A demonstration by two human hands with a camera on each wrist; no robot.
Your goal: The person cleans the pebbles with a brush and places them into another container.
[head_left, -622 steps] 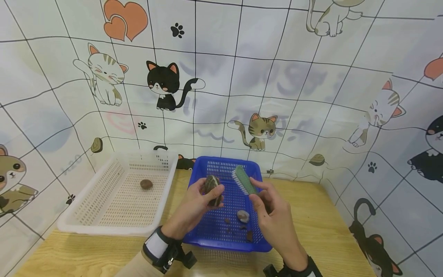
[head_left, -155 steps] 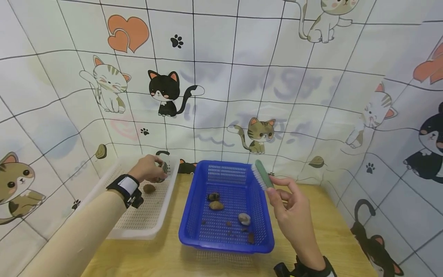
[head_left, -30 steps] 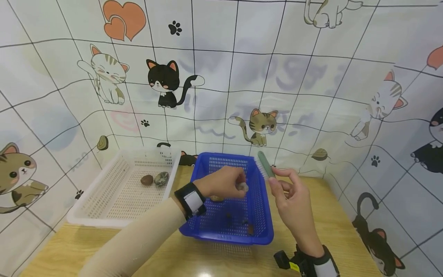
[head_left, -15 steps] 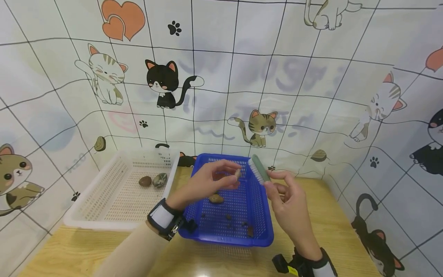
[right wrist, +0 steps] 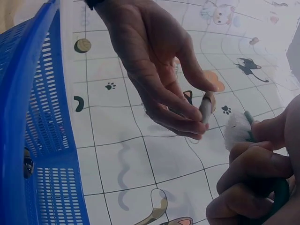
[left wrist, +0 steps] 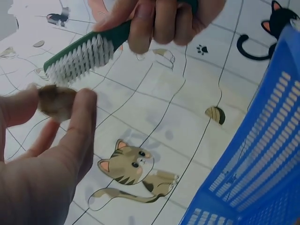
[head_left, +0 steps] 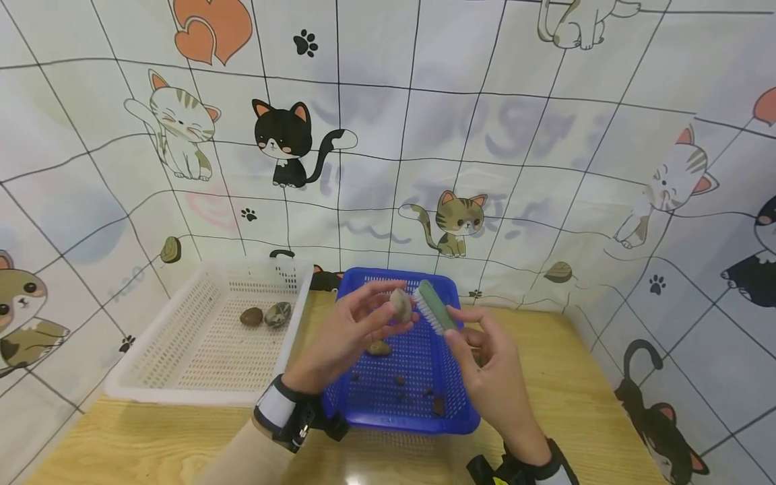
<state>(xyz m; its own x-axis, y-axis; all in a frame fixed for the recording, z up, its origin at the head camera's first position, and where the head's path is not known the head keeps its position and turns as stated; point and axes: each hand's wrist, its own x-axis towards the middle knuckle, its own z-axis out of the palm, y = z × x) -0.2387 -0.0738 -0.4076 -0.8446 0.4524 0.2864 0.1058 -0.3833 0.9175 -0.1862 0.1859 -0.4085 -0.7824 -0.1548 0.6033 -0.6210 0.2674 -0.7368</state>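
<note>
My left hand (head_left: 339, 337) pinches a small pale grey-brown stone (head_left: 400, 305) between thumb and fingers, above the blue basket (head_left: 394, 424). In the left wrist view the stone (left wrist: 57, 103) shows a darker brown upper edge. My right hand (head_left: 494, 377) grips a green brush (head_left: 438, 306) by its lower end, white bristles (left wrist: 82, 58) turned toward the stone. Bristles and stone are close together, with a gap between them in the right wrist view. Below the hands a yellowish-brown stone (head_left: 378, 348) lies in the blue basket.
Left of the blue basket stands a white basket (head_left: 182, 396) holding a brown stone (head_left: 251, 316) and a grey-green mottled stone (head_left: 278, 314). Small brown fragments (head_left: 438, 405) lie at the blue basket's front. Both baskets sit on a wooden table (head_left: 545, 377) before a cat-patterned wall sheet (head_left: 376, 128).
Earlier my left hand held a dark striped stone, then set a stone down in the white basket. It has since lifted the pale stone from the blue basket; the brush has moved left toward it.
</note>
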